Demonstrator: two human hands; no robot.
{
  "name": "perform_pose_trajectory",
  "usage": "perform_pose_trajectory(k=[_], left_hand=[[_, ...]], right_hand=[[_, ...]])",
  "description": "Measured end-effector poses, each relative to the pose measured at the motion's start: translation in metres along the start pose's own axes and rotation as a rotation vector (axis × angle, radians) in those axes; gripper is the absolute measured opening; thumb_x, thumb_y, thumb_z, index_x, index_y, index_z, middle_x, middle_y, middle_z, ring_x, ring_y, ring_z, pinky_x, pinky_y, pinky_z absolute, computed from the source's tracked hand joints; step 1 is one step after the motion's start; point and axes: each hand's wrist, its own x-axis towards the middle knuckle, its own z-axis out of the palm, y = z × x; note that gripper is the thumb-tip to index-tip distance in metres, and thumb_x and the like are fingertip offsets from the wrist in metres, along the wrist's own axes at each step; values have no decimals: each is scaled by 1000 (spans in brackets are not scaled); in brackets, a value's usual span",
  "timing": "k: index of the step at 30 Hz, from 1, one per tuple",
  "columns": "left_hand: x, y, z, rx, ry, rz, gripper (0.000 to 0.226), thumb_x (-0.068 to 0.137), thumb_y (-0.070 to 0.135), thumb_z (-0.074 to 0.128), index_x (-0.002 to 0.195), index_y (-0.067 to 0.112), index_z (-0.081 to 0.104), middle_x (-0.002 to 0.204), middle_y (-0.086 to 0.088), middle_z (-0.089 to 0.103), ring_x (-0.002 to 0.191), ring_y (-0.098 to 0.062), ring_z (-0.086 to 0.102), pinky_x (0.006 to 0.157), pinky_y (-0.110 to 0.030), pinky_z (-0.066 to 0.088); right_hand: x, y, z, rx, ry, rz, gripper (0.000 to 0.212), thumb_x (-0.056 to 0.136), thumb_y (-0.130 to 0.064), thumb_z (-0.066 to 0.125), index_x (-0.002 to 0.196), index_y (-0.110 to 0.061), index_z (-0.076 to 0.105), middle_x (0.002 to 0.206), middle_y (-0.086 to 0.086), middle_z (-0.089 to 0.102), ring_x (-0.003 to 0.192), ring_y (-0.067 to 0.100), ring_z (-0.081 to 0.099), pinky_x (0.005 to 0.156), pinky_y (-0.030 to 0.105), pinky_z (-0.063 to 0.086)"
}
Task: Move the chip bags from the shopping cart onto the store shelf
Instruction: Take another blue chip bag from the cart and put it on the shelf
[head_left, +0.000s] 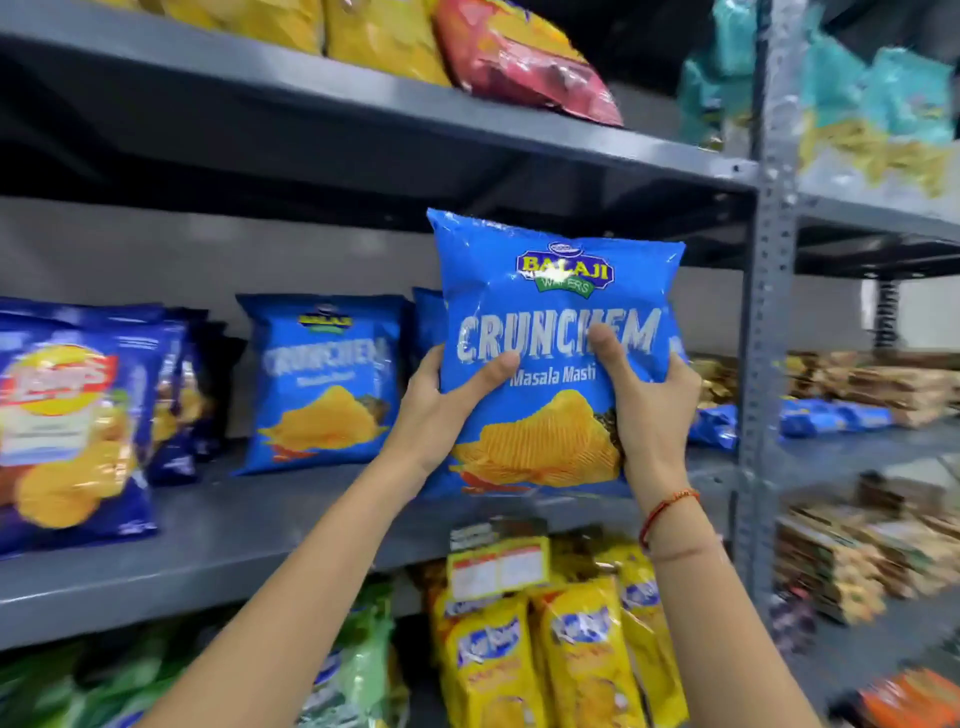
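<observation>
I hold a blue Crunchem chip bag (550, 291) upright in front of the middle grey shelf (249, 525). My left hand (441, 405) grips its left edge with the thumb across the front. On the right edge my right hand (644, 405) does the same; a red thread circles that wrist. The bag's lower edge is at the shelf's front lip. A matching blue Crunchem bag (322, 384) stands on the shelf to the left, and another stands partly hidden behind the held one. The shopping cart is out of view.
Dark blue Lay's bags (72, 421) stand in a row at the shelf's left. Yellow and red bags (519, 57) lie on the shelf above. Yellow bags (566, 654) and green bags fill the shelf below. A perforated grey upright (769, 312) bounds the bay on the right.
</observation>
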Motion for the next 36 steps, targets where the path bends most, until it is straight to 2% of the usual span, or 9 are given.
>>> perform_pose_trajectory(k=[2, 8, 12, 14, 19, 24, 29, 33, 36], left_hand=[[1, 8, -28, 1, 71, 0, 35, 72, 39, 72, 103, 30, 60, 101, 9, 72, 83, -4, 71, 67, -17, 57], [3, 12, -101, 24, 247, -29, 44, 68, 38, 75, 107, 22, 62, 105, -2, 74, 86, -16, 73, 68, -26, 58], [7, 2, -133, 32, 314, -102, 48, 72, 33, 73, 115, 15, 61, 103, -6, 74, 85, -21, 73, 65, -28, 59], [10, -4, -143, 26, 354, -133, 47, 77, 30, 72, 118, 12, 59, 105, -8, 73, 86, -22, 73, 67, -29, 60], [15, -21, -158, 41, 378, -200, 68, 61, 42, 77, 119, 11, 59, 107, -11, 73, 92, -27, 72, 77, -37, 59], [19, -39, -165, 43, 383, -265, 57, 69, 39, 77, 118, 13, 61, 106, -10, 74, 92, -26, 72, 77, -36, 59], [24, -44, -166, 79, 396, -323, 40, 78, 40, 72, 110, 19, 62, 102, -6, 74, 86, -20, 72, 61, -26, 58], [22, -40, -166, 341, 482, -263, 77, 66, 58, 74, 127, 16, 51, 117, 2, 64, 100, -16, 65, 87, -33, 54], [11, -21, -167, 609, 579, -93, 73, 80, 42, 70, 140, 17, 37, 136, -4, 47, 119, -19, 49, 100, -35, 43]], right_hand=[[-3, 5, 32, 32, -65, 17, 24, 66, -39, 84, 83, -25, 74, 86, -5, 78, 85, 17, 75, 71, 34, 60], [-15, 33, 114, 32, -170, 75, 44, 65, -50, 82, 90, -15, 73, 92, 3, 75, 90, 21, 71, 76, 39, 58], [-24, 49, 146, 9, -209, 132, 26, 70, -41, 82, 78, -21, 68, 81, -4, 70, 82, 9, 64, 63, 8, 48], [-26, 58, 157, 19, -230, 149, 27, 70, -38, 82, 86, -18, 72, 82, -5, 72, 73, -5, 66, 58, 5, 47], [-29, 84, 173, -57, -243, 220, 36, 68, -49, 81, 90, -21, 73, 92, -3, 75, 92, 17, 69, 84, 36, 54], [-34, 104, 175, -173, -234, 238, 48, 67, -62, 74, 90, -21, 70, 90, -2, 74, 92, 22, 67, 84, 36, 52], [-36, 108, 178, -314, -238, 243, 57, 70, -69, 66, 95, -19, 62, 91, 1, 72, 91, 28, 67, 85, 44, 54], [-38, 102, 176, -404, -207, 187, 74, 77, -63, 64, 131, -16, 45, 120, 10, 66, 111, 35, 60, 92, 46, 47], [-46, 90, 177, -470, -111, -60, 75, 85, -48, 65, 142, -8, 37, 136, 17, 51, 125, 36, 48, 97, 49, 44]])
